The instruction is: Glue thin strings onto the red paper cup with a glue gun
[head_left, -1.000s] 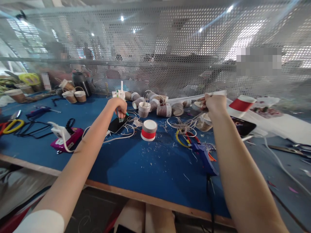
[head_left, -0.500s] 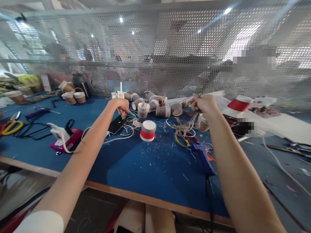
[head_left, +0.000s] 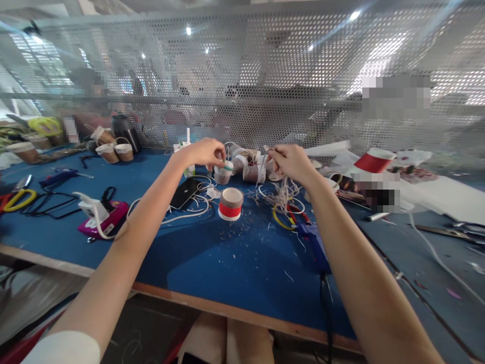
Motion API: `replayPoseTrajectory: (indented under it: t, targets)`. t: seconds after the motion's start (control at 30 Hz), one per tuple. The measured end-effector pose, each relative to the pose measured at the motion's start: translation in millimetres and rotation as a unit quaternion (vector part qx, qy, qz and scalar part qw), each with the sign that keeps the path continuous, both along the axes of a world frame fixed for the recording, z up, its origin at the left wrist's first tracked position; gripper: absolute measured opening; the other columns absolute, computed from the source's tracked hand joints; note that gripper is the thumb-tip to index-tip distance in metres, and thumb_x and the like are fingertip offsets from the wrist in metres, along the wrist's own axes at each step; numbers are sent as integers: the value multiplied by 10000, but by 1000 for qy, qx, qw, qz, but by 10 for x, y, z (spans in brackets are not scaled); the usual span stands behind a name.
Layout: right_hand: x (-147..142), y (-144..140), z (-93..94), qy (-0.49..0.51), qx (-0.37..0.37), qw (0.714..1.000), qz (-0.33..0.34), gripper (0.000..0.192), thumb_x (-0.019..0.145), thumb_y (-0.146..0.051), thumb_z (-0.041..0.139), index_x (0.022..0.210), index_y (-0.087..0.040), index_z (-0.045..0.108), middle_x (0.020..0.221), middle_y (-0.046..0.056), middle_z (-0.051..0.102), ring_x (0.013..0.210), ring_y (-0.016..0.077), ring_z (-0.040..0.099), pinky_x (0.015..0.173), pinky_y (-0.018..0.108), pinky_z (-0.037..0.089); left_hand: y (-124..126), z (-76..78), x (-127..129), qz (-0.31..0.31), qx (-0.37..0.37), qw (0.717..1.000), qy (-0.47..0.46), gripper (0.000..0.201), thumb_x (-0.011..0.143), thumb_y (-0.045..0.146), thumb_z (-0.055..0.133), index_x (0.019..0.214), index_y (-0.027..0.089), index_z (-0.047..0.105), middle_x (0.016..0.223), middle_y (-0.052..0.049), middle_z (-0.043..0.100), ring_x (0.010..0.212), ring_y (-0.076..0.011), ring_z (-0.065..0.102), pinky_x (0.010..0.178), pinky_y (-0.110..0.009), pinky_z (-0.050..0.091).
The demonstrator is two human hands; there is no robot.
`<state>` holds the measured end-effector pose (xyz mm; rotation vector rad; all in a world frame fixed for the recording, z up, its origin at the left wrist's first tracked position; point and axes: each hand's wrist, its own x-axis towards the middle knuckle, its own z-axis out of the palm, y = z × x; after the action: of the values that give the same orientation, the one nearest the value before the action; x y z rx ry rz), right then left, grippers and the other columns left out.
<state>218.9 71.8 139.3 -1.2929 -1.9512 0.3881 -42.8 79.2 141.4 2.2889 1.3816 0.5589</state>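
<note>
My left hand [head_left: 212,152] is closed around a slim teal-tipped tool [head_left: 228,168], held above a small paper cup with a handle [head_left: 223,176]. Most of the tool is hidden by the fingers, so its kind is unclear. To the right, my right hand [head_left: 282,157] pinches a small pale piece [head_left: 266,148] too small to name, above a tangle of thin strands [head_left: 285,194]. Between and below the hands stands a white cup with a red band [head_left: 230,210]. Several brown-wrapped cups [head_left: 253,173] lie behind, near the mesh.
A blue glue gun [head_left: 314,245] lies beside my right forearm. Left of centre are a phone [head_left: 185,193], white cable and a purple power strip [head_left: 109,218]. Scissors [head_left: 450,232] lie at the right. A perforated metal screen [head_left: 242,76] closes off the back.
My left hand has moved right, from above the phone to the small cup, with the teal-tipped tool. My right hand has come left toward the middle, holding a small pale piece.
</note>
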Motion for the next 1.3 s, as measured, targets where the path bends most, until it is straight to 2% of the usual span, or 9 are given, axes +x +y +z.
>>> replayPoseTrajectory:
  t: [0.13,0.23,0.4,0.47,0.57,0.73,0.9,1.1,1.3]
  targets:
    - [-157,-134,20,-19,18,999,35,344,879,-109,520,548,-205,515,368,-77,492,337,89,473,486,214,384,-88,-58,360,-58,-14,979,-196,693,756,270,752,1363,171,433,1258,-138,581,720,-137,644,685,-295,477]
    - [-242,-201,15,-34,13,997,61,315,884,-143,521,576,-207,520,391,-70,510,350,98,487,474,219,377,-70,-155,531,-66,-75,962,-254,737,786,253,740,1409,186,354,1239,-147,593,657,-97,605,644,-282,471]
    - [-305,-202,9,-64,11,995,78,376,868,-133,548,504,-200,482,402,-51,505,389,101,477,487,231,355,-12,-205,573,-88,-101,966,-222,398,811,337,731,1128,137,597,761,-29,638,542,-73,526,579,-261,425]
    - [-307,-176,12,-69,12,995,72,401,851,-89,560,479,-200,457,387,-53,475,397,96,460,478,226,336,-1,-181,532,-86,-92,971,-203,250,806,349,735,905,129,667,684,-19,609,554,-87,533,607,-284,432]
    - [-288,-148,11,-76,-13,994,73,412,854,-58,547,478,-202,457,376,-60,480,363,83,445,443,214,335,4,-142,461,-84,-91,971,-204,260,794,364,748,709,135,658,628,-10,584,565,-93,537,614,-286,425]
    - [-188,-121,9,-91,-78,988,98,386,901,-124,533,523,-200,539,421,-45,584,319,84,495,391,208,390,33,-122,364,-57,-85,949,-297,277,841,347,707,683,140,613,565,37,502,465,-23,400,482,-194,312]
    - [-69,-56,22,-82,-62,993,61,400,904,-111,548,515,-199,526,396,-60,568,292,72,476,381,200,400,191,-103,160,58,-55,896,-437,186,936,301,561,820,174,632,634,43,530,509,-24,460,550,-162,419]
    - [-38,-24,3,-82,-59,994,35,407,906,-92,558,515,-196,515,397,-54,565,293,78,483,403,209,430,432,-110,-112,113,32,802,-586,261,991,371,401,1018,245,628,863,0,671,834,-76,615,789,-168,483]
    - [-32,-7,-13,-107,-67,991,39,372,926,-140,535,559,-194,511,421,-48,575,318,81,500,423,208,440,400,-180,-73,-19,-4,802,-597,321,955,485,444,1167,275,563,1330,-15,595,1326,-206,472,1060,-381,386]
